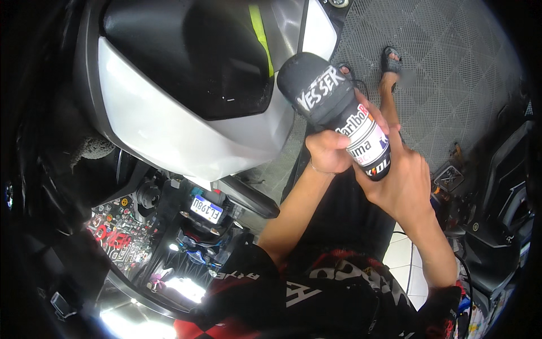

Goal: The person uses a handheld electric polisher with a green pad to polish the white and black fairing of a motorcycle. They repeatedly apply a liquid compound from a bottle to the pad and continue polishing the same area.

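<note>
In front of me I hold a black handheld power tool (367,138), which looks like a polisher. Its body is covered in white and coloured stickers, and its wide rounded black head points up and left. My left hand (330,150) closes on the body's near left side, with the thumb lying across it. Around the rear end wraps my right hand (403,181), fingers reaching along the far side. The head's left edge is close to a silver-white and black motorcycle panel (197,135); I cannot tell if they touch. The head's working face is hidden.
A lime strip (261,39) runs along the black part of the panel. Grey grid flooring (451,68) lies beyond, with a sandalled foot (390,59) on it. Another black motorcycle (497,243) stands at right. More motorcycles (200,243) and a sticker-covered surface (118,231) are at lower left.
</note>
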Demonstrator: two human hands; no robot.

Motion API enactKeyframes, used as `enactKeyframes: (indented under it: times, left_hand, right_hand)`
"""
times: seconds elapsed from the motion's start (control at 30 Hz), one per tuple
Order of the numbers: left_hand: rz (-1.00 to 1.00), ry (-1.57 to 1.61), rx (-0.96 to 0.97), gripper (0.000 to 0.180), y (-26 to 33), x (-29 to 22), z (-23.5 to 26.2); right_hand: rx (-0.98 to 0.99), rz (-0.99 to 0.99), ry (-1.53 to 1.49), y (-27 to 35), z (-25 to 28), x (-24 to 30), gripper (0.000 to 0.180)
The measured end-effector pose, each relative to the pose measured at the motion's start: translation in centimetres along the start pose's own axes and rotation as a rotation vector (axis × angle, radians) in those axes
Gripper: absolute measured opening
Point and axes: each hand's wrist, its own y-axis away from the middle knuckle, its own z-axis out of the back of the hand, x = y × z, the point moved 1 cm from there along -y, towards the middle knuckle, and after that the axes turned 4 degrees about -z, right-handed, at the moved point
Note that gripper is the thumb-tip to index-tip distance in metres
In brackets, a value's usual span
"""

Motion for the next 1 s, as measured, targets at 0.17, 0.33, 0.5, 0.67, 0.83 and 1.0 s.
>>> enactKeyframes:
  times: [0.17, 0.33, 0.5, 0.67, 0.83, 1.0]
  left_hand:
    - [0.042, 0.041, -0.040, 0.060, -0.4, -0.5, -0.2]
    - [0.075, -0.078, 0.032, 0.062, -0.9, -0.3, 0.6]
    - [0.112, -0.075, 0.044, 0.064, -0.4, -0.5, 0.6]
    - [0.060, 0.020, 0.002, 0.060, -0.7, 0.3, 0.4]
    - [0.058, -0.039, -0.023, 0.060, -0.4, -0.1, 0.0]
    - [0.093, -0.100, -0.041, 0.064, -0.1, 0.5, 0.2]
  right_hand:
    - [-0.009, -0.075, -0.013, -0.3, 0.1, 1.1, 0.055]
    - [0.010, -0.017, -0.012, -0.2, 1.3, 0.4, 0.054]
    - [0.005, 0.003, 0.016, 0.0, 1.0, 0.1, 0.055]
    - [-0.010, -0.034, 0.002, 0.3, 0.5, 0.1, 0.057]
    - [0.017, -0.035, -0.029, 0.0, 1.0, 0.4, 0.058]
    - [-0.028, -0.062, -0.087, 0.4, 0.0, -0.1, 0.067]
